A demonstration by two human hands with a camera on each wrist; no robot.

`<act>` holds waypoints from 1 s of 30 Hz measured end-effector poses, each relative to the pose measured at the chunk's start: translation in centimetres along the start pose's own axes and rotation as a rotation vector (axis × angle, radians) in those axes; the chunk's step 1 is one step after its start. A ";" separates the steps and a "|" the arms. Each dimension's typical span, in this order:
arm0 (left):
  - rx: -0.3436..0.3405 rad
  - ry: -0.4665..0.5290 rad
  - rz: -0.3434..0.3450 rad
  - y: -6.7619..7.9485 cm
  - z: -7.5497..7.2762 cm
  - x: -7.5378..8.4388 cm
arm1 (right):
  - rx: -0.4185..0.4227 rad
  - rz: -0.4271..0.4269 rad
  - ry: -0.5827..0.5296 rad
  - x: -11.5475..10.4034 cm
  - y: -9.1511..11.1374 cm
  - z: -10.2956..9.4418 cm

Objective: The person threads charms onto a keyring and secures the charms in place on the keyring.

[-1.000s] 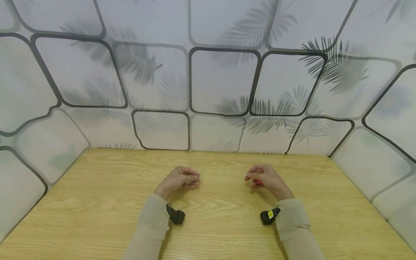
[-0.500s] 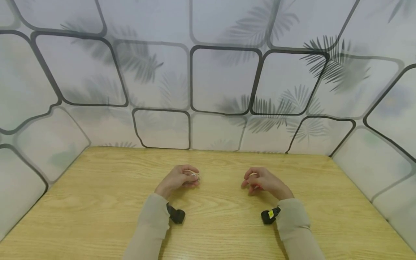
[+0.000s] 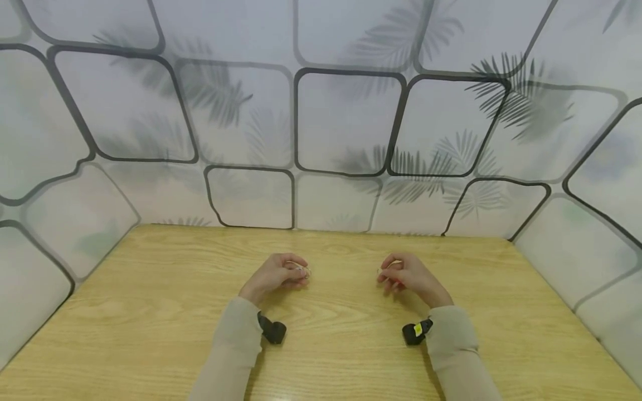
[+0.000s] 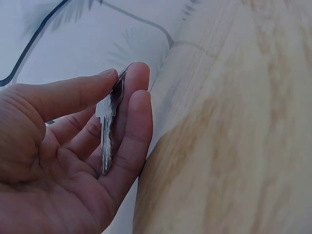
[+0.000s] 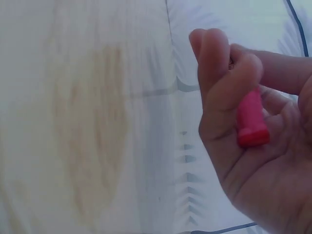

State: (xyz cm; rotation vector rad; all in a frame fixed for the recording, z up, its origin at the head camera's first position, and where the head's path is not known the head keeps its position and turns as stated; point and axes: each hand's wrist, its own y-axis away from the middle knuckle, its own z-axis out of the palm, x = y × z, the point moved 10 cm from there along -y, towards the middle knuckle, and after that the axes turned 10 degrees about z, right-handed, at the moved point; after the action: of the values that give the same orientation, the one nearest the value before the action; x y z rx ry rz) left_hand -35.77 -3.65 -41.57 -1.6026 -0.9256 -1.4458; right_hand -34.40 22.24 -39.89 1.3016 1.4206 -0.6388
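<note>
My left hand [image 3: 277,273] is raised over the left-middle of the table. Its thumb and fingers pinch a silver key [image 4: 106,129], whose toothed blade points down toward the palm in the left wrist view; the key's head is partly covered by the thumb. Across from it, my right hand [image 3: 412,277] holds a small pinkish-red cylinder with a wider red end [image 5: 252,117]. Curled fingers hide the cylinder's upper part, and a tiny metallic bit shows between thumb and fingertips. The two hands are apart.
The wood-grain table [image 3: 331,345] spreads beneath both hands. A pale curtain [image 3: 346,122] with dark outlines and leaf prints stands behind it and along both sides. Black wrist cameras hang below the left cuff [image 3: 273,332] and the right cuff [image 3: 413,334].
The right hand's fingers shifted and spread slightly half a second ago, and have now drawn together again, with a pale bit showing at the tips. The left hand stays almost still.
</note>
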 end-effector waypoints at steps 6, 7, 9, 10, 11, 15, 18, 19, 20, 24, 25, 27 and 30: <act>0.006 0.005 -0.003 0.0 0.0 0.1 | 0.057 -0.011 0.008 -0.1 -0.1 -0.7; 0.007 0.007 -0.006 0.0 0.0 0.0 | 0.061 -0.011 0.008 -0.1 -0.1 -0.7; 0.013 0.015 -0.012 0.0 0.1 -0.1 | 0.062 -0.003 0.013 0.0 -0.1 -0.7; 0.014 0.015 -0.015 0.0 0.1 -0.2 | 0.055 -0.003 0.014 -0.1 -0.1 -0.5; 0.015 0.017 -0.019 0.0 0.2 -0.2 | 0.050 0.000 0.014 -0.1 0.0 -0.4; 0.009 0.011 -0.027 0.0 0.4 -0.3 | 0.033 0.011 0.019 -0.1 0.1 -0.1; 0.005 0.022 -0.033 0.0 0.5 -0.2 | 0.044 0.018 0.023 -0.1 0.2 -0.1; 0.004 0.029 -0.035 0.0 0.6 -0.2 | 0.048 0.022 0.024 -0.1 0.2 -0.1; 0.003 0.034 -0.036 0.0 0.6 -0.2 | 0.052 0.025 0.028 -0.1 0.2 -0.1; -0.017 0.052 -0.031 0.1 0.9 0.1 | 0.069 0.053 0.033 0.0 0.0 -0.2; -0.020 0.053 -0.031 0.1 0.9 0.1 | 0.072 0.062 0.035 0.1 0.0 -0.2; -0.031 0.050 -0.024 0.1 1.0 0.2 | 0.076 0.074 0.039 0.2 0.0 -0.2; -0.039 0.042 -0.017 0.1 1.1 0.3 | 0.073 0.084 0.043 0.3 -0.1 -0.1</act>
State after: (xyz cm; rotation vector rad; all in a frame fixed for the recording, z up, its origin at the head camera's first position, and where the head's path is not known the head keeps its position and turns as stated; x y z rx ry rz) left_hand -35.19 -2.67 -41.37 -1.5902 -0.8945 -1.5120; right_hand -34.45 22.39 -40.17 1.4326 1.3805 -0.6138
